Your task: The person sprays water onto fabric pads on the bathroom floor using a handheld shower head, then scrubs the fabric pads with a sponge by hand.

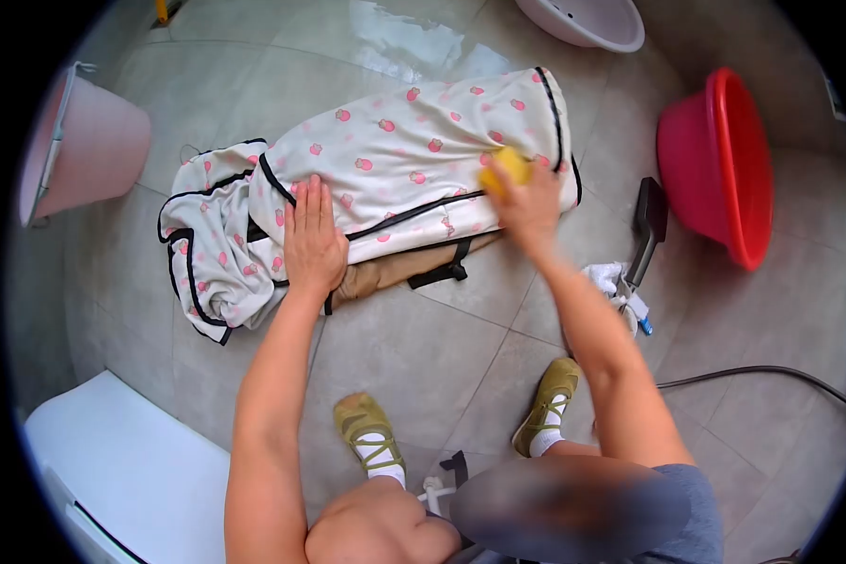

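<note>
A white fabric cover [385, 160] with a pink fruit print and black trim lies partly bunched on the tiled floor. My left hand [315, 240] rests flat on its near left part, fingers stretched out. My right hand [531, 211] grips a yellow block [506, 171] against the right end of the fabric. Whether the block is a sponge or a bar of soap I cannot tell. Brown fabric [376, 273] with a black strap [439, 274] shows from under the near edge. At the left end the fabric is heaped in folds.
A pink bucket [99, 141] lies at the left. On the right are a red basin [691, 155], a black shower head [649, 221] beside white cloth [606, 277], and a dark hose [771, 369]. A pale basin [583, 38] is at the back near wet floor. A white object [132, 470] fills the lower left.
</note>
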`<move>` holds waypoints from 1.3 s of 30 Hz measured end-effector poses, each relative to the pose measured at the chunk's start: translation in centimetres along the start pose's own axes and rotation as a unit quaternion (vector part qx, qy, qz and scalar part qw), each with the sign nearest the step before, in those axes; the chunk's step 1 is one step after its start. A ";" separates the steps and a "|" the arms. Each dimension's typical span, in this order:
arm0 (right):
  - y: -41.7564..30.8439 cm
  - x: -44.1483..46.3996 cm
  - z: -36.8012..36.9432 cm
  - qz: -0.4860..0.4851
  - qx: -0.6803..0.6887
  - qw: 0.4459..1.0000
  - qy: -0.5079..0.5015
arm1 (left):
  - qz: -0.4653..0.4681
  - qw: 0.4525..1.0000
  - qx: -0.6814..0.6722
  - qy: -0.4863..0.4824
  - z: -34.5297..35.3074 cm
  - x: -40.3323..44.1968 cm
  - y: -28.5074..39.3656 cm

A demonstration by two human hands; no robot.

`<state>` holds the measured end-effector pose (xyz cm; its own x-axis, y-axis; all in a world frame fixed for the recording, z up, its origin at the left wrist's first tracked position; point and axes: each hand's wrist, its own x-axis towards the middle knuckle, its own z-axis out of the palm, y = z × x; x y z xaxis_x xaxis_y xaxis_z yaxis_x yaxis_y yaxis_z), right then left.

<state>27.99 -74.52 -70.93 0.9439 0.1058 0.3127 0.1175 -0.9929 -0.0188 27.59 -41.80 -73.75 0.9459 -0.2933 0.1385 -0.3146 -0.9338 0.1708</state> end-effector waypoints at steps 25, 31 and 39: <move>-9.1 -2.0 0.8 0.088 0.089 0.990 -0.068 | 0.015 0.999 0.032 0.001 0.5 0.4 -0.1; -13.7 -4.6 0.5 -0.071 0.191 0.979 -0.009 | 0.017 1.000 0.023 -0.006 0.3 0.0 0.0; 0.0 -0.8 0.2 0.132 -0.047 0.990 -0.001 | 0.014 1.000 0.017 -0.009 0.5 0.2 0.1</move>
<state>27.28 -74.59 -71.38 0.9386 -0.1590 0.3061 -0.1637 -0.9865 -0.0106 27.75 -42.05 -74.16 0.9383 -0.3226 0.1247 -0.3381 -0.9315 0.1343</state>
